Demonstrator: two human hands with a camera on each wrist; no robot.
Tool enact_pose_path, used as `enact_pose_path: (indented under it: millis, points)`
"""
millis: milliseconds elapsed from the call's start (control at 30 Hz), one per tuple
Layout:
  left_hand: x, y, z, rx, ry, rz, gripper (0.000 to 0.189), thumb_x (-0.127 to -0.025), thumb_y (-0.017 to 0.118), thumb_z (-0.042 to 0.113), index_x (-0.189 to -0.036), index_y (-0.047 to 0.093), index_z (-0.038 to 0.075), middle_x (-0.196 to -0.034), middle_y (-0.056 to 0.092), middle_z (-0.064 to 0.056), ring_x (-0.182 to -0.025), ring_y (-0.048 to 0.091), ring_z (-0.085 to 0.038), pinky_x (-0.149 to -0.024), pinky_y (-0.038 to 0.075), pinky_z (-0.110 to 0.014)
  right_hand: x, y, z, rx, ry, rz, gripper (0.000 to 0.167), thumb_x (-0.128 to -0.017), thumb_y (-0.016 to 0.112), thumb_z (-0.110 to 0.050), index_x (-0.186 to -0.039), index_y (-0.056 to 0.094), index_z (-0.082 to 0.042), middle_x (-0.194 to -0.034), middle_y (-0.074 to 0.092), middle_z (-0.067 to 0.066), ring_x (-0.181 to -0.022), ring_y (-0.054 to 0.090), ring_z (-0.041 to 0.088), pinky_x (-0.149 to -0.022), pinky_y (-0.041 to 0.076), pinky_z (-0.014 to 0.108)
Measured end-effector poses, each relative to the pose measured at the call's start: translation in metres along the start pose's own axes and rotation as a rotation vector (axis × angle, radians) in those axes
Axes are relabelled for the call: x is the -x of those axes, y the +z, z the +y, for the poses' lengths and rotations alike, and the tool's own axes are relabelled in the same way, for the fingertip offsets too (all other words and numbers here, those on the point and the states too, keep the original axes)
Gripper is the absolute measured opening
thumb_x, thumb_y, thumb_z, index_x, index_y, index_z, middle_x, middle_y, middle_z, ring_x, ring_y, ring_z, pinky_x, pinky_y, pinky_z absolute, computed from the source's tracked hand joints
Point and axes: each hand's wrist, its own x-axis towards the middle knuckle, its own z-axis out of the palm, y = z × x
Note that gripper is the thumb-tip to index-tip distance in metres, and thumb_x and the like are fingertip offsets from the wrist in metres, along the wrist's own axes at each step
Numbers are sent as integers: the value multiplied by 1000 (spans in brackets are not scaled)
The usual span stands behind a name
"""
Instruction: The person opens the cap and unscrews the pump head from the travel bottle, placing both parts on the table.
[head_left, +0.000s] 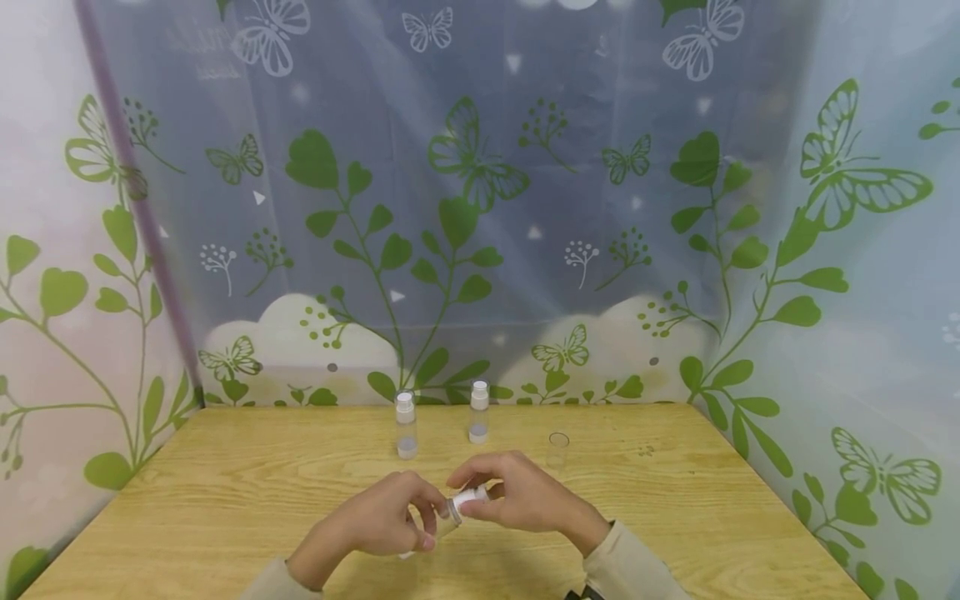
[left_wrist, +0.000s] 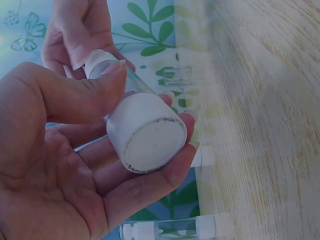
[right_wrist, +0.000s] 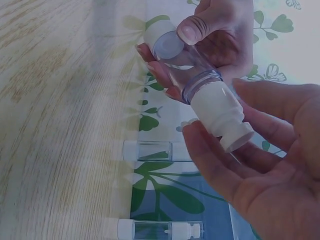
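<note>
Pump bottle [right_wrist: 200,84] was held above the counter [head_left: 720,500].
Its clear body [right_wrist: 185,71] was held by the left grip [head_left: 386,512], its white collar [right_wrist: 216,106] pinched by the right grip [head_left: 525,496]; light, stiff, slippery handling was judged likely, collar grasp preferred.

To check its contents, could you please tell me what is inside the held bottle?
Inside the bottle, a pale disc shows near the white base; the base and pump hide what lies within them.

Wood-grain table [head_left: 217,492] before a blue-grey sheet [head_left: 375,92]
Green leaves [head_left: 311,158] and butterflies [head_left: 474,167] pattern it; faint marks [head_left: 217,72], upper left, may be lettering.
</note>
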Motion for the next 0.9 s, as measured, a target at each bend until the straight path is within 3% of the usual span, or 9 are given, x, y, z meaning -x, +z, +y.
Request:
enact_pose_path:
  millis: [200,400,700,900]
  points:
    - [0,0,0,-3,2,-3,35,-79,72,-11,-113,74,-4,-81,75,-4,-59,61,-6,-56,52,-20,-1,-1,3,40,4,18,27,-104,62,-22,-124,69,-6,-123,72,19,-95,75,20,-74,61,24]
    - [-1,0,0,0,8,-3,35,-79,71,-12,-112,74,-4,-81,75,-4,-59,60,-6,-55,52,-19,-2,-1,6,-5,14,0,28,-106,58,-23,-120,70,-1,-113,75,21,-81,75,14,-65,63,29]
    - [-2,-1,1,-4,11,-5,35,-78,70,-12,-111,75,-2,-80,75,-4,-59,60,-6,-54,51,-19,-2,-2,5,-62,15,-12,21,-103,64,-18,-110,74,-1,-100,76,18,-72,74,12,-67,64,39]
    - [0,0,2,-20,10,-1,36,-78,71,-10,-113,74,-4,-81,76,-5,-60,61,-5,-56,53,-20,-1,-1,3,-65,17,-5,19,-100,68,-15,-112,74,-3,-106,76,18,-80,74,12,-74,64,33]
